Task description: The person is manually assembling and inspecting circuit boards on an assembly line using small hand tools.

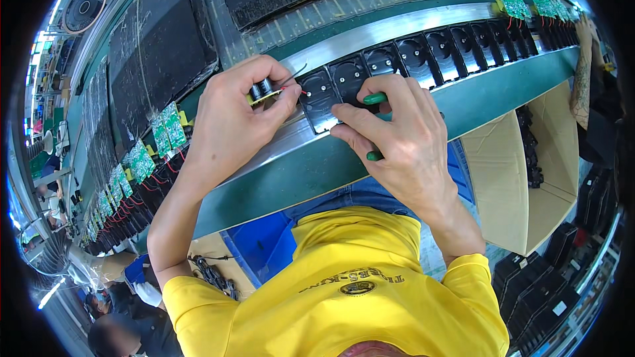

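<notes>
My left hand (241, 102) pinches a small circuit board (268, 97) with black cylindrical parts on it, just over the row of black plastic housings. Thin red and black wires (291, 80) run from the board toward the nearest housing (319, 100). In the curled fingers of my right hand (403, 125) are pliers (375, 98) with green handles; their jaws are hidden by the hand. The index fingertip and thumb of that hand are at the right side of the same housing. Whether they touch it I cannot tell.
More open housings (418, 59) run along the metal rail to the right. Finished-looking green boards (169, 127) on red wires line the left; others (512, 3) stand far right. A cardboard box (499, 178) sits below the bench at right. Another person's arm (582, 73) reaches in there.
</notes>
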The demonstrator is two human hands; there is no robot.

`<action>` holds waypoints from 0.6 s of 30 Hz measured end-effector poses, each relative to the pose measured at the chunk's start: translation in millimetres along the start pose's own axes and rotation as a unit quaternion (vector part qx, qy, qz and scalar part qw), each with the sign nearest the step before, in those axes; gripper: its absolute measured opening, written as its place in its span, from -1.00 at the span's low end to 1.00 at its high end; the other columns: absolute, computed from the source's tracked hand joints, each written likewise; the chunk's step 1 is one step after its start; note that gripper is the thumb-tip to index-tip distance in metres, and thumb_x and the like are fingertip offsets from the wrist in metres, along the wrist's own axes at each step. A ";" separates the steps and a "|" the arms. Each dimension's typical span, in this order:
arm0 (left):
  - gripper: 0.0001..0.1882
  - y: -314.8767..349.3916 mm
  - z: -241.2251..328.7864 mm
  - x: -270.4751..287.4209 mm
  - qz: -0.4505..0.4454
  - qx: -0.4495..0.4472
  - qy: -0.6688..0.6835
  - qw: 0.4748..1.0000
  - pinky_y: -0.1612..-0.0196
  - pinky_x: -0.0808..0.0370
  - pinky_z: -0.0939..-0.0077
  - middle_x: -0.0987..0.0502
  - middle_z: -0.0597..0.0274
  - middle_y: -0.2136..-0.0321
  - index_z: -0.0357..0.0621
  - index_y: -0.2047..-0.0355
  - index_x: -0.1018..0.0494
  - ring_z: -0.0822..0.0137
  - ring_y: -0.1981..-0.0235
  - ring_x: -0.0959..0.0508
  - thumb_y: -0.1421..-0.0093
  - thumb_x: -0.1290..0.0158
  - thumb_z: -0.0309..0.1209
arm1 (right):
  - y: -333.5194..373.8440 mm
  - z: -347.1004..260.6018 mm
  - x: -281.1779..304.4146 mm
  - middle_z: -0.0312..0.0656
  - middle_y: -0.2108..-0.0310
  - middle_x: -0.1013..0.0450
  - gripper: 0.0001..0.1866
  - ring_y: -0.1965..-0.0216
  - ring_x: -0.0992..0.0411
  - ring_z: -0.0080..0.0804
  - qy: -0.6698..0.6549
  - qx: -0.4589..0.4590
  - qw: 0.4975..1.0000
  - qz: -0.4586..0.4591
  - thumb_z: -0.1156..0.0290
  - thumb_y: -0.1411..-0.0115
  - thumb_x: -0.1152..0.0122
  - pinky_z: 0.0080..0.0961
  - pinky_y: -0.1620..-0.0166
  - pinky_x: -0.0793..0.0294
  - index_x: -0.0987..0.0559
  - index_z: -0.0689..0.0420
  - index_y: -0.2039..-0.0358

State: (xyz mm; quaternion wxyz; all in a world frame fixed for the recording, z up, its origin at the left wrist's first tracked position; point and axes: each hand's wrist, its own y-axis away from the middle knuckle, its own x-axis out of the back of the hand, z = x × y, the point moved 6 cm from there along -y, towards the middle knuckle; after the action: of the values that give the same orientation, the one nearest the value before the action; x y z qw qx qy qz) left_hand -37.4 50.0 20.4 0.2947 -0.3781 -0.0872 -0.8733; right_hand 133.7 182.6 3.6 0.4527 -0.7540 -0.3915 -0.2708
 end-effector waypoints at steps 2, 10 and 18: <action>-0.92 0.2 1.5 0.4 0.001 0.001 -0.009 1.000 0.21 -0.56 0.46 -0.75 0.24 0.30 -0.28 0.25 -0.67 0.31 0.37 -0.59 -0.31 -0.36 -0.54 | -0.1 0.1 -0.1 -0.29 0.01 -0.51 -0.84 0.14 -0.45 -0.35 0.000 0.001 1.000 0.000 0.34 -0.23 -0.71 -0.38 0.06 -0.58 -0.91 -0.03 0.18; -0.92 -2.6 3.8 -2.1 0.000 -0.018 -0.041 0.999 0.19 -0.57 0.43 -0.76 0.24 0.28 -0.26 0.25 -0.67 0.27 0.36 -0.63 -0.31 -0.35 -0.53 | -1.6 -1.4 2.4 -0.29 0.01 -0.51 -0.78 0.14 -0.45 -0.35 0.006 0.003 1.000 -0.004 0.34 -0.22 -0.71 -0.38 0.07 -0.57 -0.91 -0.05 0.11; -0.94 -2.6 -1.5 -4.4 0.001 -0.065 -0.023 0.998 0.17 -0.61 0.42 -0.77 0.28 0.24 -0.20 0.18 -0.73 0.22 0.35 -0.66 -0.36 -0.32 -0.55 | -29.0 -9.8 30.3 -0.28 0.18 -0.52 -0.41 0.24 -0.43 -0.43 -0.363 -0.069 0.929 0.026 0.33 -0.29 -0.65 -0.53 0.13 -0.48 -0.74 0.06 -0.33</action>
State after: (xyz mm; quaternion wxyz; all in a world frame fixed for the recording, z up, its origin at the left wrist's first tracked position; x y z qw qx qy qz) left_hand -37.5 53.5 16.4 0.2686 -0.4168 -0.0369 -0.8676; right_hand 125.5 192.5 44.7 0.2339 -0.8400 -0.4895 0.0069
